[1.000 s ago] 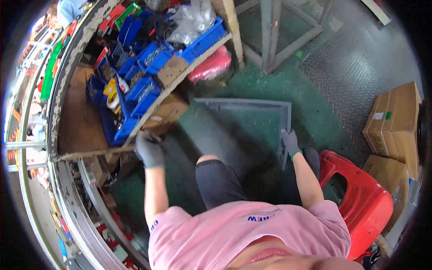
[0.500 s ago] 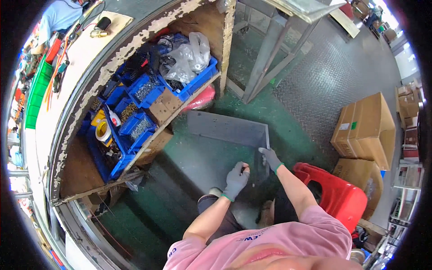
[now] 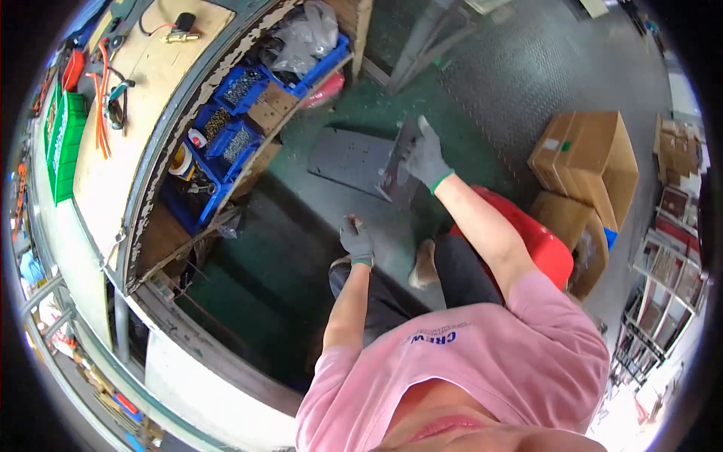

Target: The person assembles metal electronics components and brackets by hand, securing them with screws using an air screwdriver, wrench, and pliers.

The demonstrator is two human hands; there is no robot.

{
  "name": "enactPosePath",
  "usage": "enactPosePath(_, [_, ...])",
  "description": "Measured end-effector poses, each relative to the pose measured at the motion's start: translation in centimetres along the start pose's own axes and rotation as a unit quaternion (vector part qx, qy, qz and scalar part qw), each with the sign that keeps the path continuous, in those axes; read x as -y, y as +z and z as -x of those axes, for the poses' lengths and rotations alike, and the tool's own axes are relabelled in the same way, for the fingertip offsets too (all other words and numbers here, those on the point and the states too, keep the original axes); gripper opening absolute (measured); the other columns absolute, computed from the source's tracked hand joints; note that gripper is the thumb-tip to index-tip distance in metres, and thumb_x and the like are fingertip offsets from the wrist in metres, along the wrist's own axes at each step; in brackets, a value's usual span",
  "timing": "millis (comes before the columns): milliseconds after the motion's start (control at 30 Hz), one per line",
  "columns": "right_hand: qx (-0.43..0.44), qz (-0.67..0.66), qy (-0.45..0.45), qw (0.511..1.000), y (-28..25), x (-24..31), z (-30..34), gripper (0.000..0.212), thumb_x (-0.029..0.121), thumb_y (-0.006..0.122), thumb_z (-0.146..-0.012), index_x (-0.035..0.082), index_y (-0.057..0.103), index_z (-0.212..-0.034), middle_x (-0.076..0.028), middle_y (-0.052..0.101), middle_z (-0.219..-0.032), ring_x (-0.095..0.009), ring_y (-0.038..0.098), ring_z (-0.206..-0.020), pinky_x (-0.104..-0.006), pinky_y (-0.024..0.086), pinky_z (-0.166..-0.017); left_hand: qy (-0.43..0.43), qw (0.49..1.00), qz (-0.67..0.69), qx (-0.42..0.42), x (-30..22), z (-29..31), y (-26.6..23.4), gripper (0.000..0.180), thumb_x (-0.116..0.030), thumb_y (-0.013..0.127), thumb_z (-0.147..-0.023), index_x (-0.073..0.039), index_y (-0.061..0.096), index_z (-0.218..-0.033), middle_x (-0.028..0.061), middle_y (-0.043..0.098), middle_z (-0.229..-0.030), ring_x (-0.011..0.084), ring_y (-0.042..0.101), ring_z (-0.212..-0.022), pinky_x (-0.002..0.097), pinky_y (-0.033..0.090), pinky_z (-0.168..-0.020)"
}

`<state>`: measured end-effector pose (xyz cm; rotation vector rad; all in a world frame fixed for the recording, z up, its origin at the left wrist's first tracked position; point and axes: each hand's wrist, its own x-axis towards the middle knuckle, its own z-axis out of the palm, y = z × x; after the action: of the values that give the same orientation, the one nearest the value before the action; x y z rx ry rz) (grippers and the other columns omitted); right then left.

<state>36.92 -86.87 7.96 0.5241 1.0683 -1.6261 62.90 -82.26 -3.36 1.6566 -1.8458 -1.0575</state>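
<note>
A grey sheet-metal panel (image 3: 348, 162) with an upright end stands on the green floor in front of me. My right hand (image 3: 428, 160), in a grey glove with a green cuff, grips the panel's upright right end, with the thumb side up. Closer to my body, my left hand (image 3: 357, 242) in a matching glove is closed, fingers curled together, apart from the panel. Whatever sits in those fingers is too small to make out. My shoes and dark trousers show just below both hands.
To the left, a bench shelf holds blue bins (image 3: 239, 143) of small fasteners and plastic bags. A red plastic stool (image 3: 538, 245) is by my right arm. Cardboard boxes (image 3: 580, 151) stand beyond it. A green tray (image 3: 68, 147) lies on the benchtop.
The panel has tipped and turned, its right end now swung toward me. My right hand has shifted its hold on that end. My left hand has drawn away leftward. The view has shifted too.
</note>
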Motion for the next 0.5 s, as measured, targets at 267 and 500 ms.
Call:
enactPosePath(267, [-0.117,-0.016,0.01,0.993,1.9,8.2,12.1,0.055,0.055,0.052,-0.08,0.008,0.052,-0.108,-0.005,0.05,-0.096,-0.021,0.046,-0.097,-0.0383,0.035,-0.088,-0.089,0.991,0.046,0.088,-1.6,7.3,-6.9,0.014,-0.009,0.053,-0.078,-0.003,0.059,-0.09,0.0112,0.062,-0.077,0.0224,0.06,-0.069,0.0319,0.048,-0.066])
enactPosePath(500, [-0.077,-0.05,-0.088,0.992,1.2,17.3,26.6,0.038,0.043,0.045,-0.089,0.01,0.057,-0.102,-0.005,0.057,-0.092,-0.022,0.052,-0.091,-0.0358,0.041,-0.083,-0.18,0.927,0.27,0.188,-19.6,6.0,-14.6,0.016,-0.019,0.054,-0.085,-0.007,0.057,-0.094,0.0016,0.055,-0.067,0.0094,0.051,-0.05,0.0248,0.041,-0.044])
